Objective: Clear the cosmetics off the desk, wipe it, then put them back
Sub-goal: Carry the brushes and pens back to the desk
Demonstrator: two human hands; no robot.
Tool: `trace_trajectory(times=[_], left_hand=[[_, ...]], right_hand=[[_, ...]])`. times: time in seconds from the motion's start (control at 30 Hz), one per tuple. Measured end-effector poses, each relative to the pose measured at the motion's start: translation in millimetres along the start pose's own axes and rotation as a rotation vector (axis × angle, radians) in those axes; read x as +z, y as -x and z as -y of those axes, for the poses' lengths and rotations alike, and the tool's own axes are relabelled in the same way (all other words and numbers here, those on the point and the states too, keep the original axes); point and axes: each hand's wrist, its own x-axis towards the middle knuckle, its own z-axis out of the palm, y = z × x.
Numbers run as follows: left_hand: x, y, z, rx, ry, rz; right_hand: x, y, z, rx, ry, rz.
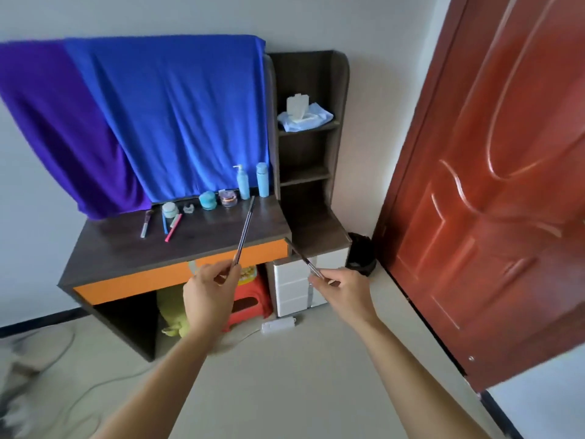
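A dark wooden desk (126, 248) with an orange front carries cosmetics along its back edge: two light blue bottles (243, 183), a teal jar (208, 200), a clear pot (228, 198), a pale jar (170, 210), a brush (145, 224) and pink and blue pens (173, 228). My left hand (210, 293) pinches a long thin makeup brush (245, 229) that points up over the desk. In front of the desk's right corner, my right hand (340, 288) pinches a second thin brush (304, 258).
Blue and purple cloths (158, 115) hang over the desk's back. A side shelf (308, 153) holds a pack of wipes (302, 114). White drawers (291, 288), a red stool (250, 299), a black bin (361, 255) and a red door (490, 201) stand nearby. A power strip (278, 324) lies on the floor.
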Motion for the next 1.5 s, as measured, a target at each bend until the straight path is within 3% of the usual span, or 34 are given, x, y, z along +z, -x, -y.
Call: trace_trajectory(times=[0.37,0.73,1.03,1.3,1.5], left_hand=[[46.5,-143.8,98.5,-0.193,-0.083,-0.045],[92.1,-319.9,117.4,-0.437,-0.106,-0.095],[129.0,-375.3,209.2,-0.645,-0.13,0.085],[165.8,-427.0,295.9,-0.759,-0.152,0.294],[182.2,-446.0,313.6,-0.739,-0.126,0.318]], right_hand=[[134.2,-177.9,-12.6,0.049,-0.095,0.198],[221.3,-381.2,14.7,0.031,-0.05,0.346],[311.7,-421.8,-9.3,0.314,0.012,0.431],[396.9,-451.2,-22.7,0.588,0.079,0.318],[432.4,-471.7,-21.7,0.579,0.132,0.363]])
